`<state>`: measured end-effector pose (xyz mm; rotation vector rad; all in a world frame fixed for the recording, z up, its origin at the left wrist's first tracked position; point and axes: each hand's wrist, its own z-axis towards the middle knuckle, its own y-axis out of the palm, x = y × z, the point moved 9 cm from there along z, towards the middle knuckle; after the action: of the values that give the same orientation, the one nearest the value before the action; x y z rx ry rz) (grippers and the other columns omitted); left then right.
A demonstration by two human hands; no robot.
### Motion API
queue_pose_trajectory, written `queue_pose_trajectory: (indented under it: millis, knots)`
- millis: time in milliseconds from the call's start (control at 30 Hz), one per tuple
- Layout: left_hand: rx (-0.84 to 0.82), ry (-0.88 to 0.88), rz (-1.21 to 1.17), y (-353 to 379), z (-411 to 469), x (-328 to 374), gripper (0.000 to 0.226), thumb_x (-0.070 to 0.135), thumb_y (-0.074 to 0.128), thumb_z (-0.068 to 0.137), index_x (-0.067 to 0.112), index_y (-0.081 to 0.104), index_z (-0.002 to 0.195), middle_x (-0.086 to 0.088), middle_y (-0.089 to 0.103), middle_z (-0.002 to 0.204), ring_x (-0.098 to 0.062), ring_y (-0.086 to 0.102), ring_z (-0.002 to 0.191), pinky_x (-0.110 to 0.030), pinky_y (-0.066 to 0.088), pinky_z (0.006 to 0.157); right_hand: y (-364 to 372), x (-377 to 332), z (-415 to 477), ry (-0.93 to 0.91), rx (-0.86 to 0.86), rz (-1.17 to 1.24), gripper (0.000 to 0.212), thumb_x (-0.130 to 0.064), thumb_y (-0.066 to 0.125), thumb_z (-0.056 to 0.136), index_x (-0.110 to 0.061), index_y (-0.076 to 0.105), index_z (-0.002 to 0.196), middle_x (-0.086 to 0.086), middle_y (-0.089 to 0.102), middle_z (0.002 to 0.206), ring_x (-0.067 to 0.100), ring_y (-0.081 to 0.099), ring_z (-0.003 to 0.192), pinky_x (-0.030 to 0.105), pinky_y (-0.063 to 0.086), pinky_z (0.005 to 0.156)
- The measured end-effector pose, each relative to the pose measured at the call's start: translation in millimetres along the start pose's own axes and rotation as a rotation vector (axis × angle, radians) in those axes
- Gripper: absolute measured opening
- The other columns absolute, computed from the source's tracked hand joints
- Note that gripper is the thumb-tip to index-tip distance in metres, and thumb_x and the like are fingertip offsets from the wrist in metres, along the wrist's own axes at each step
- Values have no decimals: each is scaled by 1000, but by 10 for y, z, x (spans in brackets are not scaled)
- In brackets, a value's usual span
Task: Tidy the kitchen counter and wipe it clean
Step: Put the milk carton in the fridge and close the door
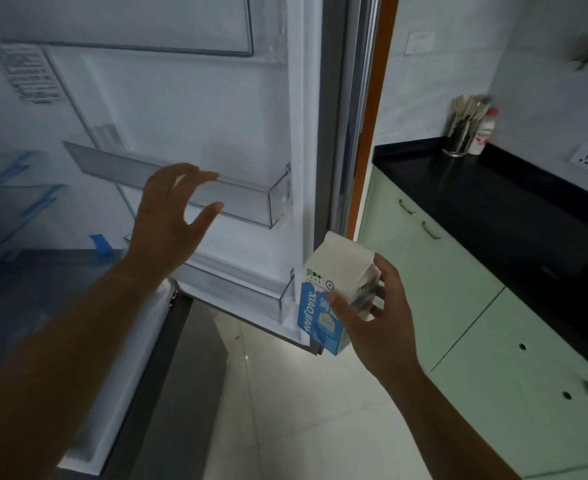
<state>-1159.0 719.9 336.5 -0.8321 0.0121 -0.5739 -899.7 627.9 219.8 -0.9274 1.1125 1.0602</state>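
Right hand [382,320] grips the milk carton [334,292] beside the open fridge door [216,116]. Left hand [173,216] is spread open, empty, before the door shelf [251,199].

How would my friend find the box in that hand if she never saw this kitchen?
Look at the open fridge door, left of the black counter. By the door's lower right edge, the right hand grips a carton. It is the only box here: white on top, blue below, lettered XIAOJIAN.

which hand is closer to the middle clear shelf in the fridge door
Left. The left hand is spread open at the front edge of the door shelf; the right hand is lower and rightward, holding a milk carton.
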Motion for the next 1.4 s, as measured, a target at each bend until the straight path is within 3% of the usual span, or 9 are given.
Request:
queue_pose_trajectory:
  millis: [133,300,500,700,800,933,1100,1267,1400]
  knots:
    - [4,-14,2,201,236,-201,35,32,58,88,10,62,114,-14,62,113,-33,53,112,-41,31,103,54,107,270,3,14,4,55,-24,74,70,-38,43,113,-14,54,112,-13,53,97,11,52,65]
    - [122,-20,-45,470,407,-214,28,27,63,87,14,66,111,-15,59,104,-31,51,105,-38,31,98,166,150,601,-7,53,-33,53,-22,75,70,-41,44,109,-15,53,112,-17,50,97,6,48,62]
    - [193,-52,-59,686,587,-186,27,30,61,87,18,65,110,-11,60,102,-26,51,104,-41,33,95,266,279,940,1,80,-119,59,-21,75,72,-38,43,118,-11,53,119,-2,54,101,11,53,64]
    - [156,-107,-54,791,714,-161,28,28,64,85,17,66,111,-11,61,102,-30,55,105,-51,38,95,284,319,1146,-6,66,-135,60,-19,75,73,-31,42,121,-4,54,119,4,54,102,16,52,72]
    - [70,-103,-96,809,742,-133,36,36,53,90,19,62,120,-11,60,114,-28,52,115,-54,36,100,343,281,1226,-39,-7,-94,57,-19,74,71,-35,42,115,-7,54,115,5,54,102,12,52,68]
    - [25,-164,-85,721,617,-166,43,40,52,90,22,53,130,-9,50,136,-25,42,129,-58,34,103,489,249,1316,-77,-145,-28,54,-18,74,69,-42,42,107,-16,51,112,-6,52,101,5,48,64]
    - [11,-359,43,411,129,-379,47,48,41,90,23,56,127,-6,53,133,-22,47,124,-47,38,104,917,211,1343,-104,-392,41,55,-34,72,62,-46,46,109,-32,52,112,-4,52,108,19,56,67]
    - [-45,-587,238,-70,-551,-739,38,41,46,90,21,59,119,-4,59,120,-23,54,110,-35,44,93,1610,96,1245,-195,-633,31,62,-35,70,65,-34,42,121,-4,53,125,9,54,113,28,56,75]
    - [-20,-786,382,-636,-1059,-1102,37,39,49,88,24,60,119,-1,58,123,-21,53,112,-29,41,92,2240,-60,1120,-228,-767,79,65,-41,68,65,-30,41,122,-4,53,124,10,56,112,31,58,73]
